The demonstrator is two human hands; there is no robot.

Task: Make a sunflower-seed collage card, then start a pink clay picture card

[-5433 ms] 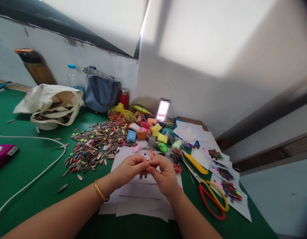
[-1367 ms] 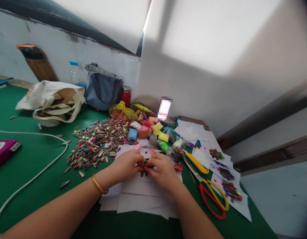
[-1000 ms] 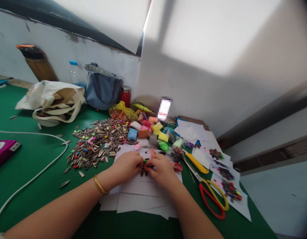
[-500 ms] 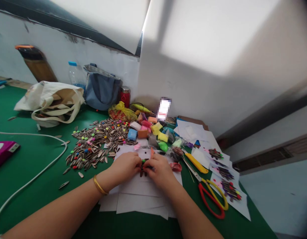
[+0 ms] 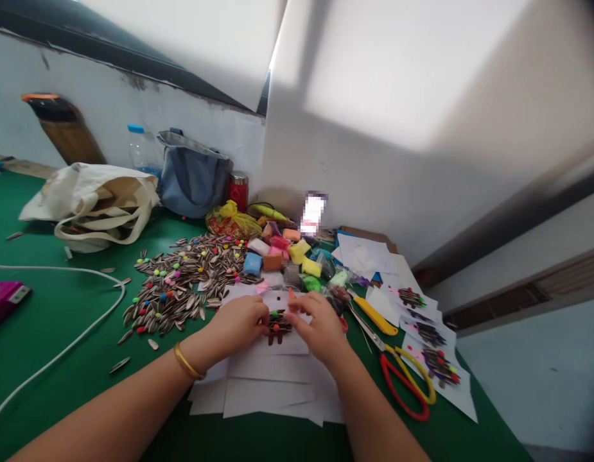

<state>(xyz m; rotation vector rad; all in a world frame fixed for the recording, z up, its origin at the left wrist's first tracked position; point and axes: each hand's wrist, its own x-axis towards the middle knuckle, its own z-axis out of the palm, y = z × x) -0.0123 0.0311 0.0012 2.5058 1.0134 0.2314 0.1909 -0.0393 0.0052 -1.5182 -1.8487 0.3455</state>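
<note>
A small seed picture (image 5: 279,323), made of dark sunflower seeds and coloured clay dots, lies on a stack of white paper sheets (image 5: 272,378). My left hand (image 5: 241,324) rests at its left side with curled fingertips touching it. On the other side my right hand (image 5: 320,327) has its fingers bent down onto the paper by the picture. A gold bangle (image 5: 185,362) sits on my left wrist. What the fingertips pinch, if anything, is too small to name.
A heap of sunflower seeds (image 5: 181,282) with clay balls lies to the left on the green table (image 5: 51,321). Coloured clay blocks (image 5: 277,253), a yellow knife (image 5: 376,314), red-yellow scissors (image 5: 407,385), finished seed pictures (image 5: 434,359), bags (image 5: 99,199) and a white cable (image 5: 60,346) surround it.
My hands came down from a raised pinch to the paper. In the last half second they parted slightly, which uncovers the seed picture between them. The view shifted a little.
</note>
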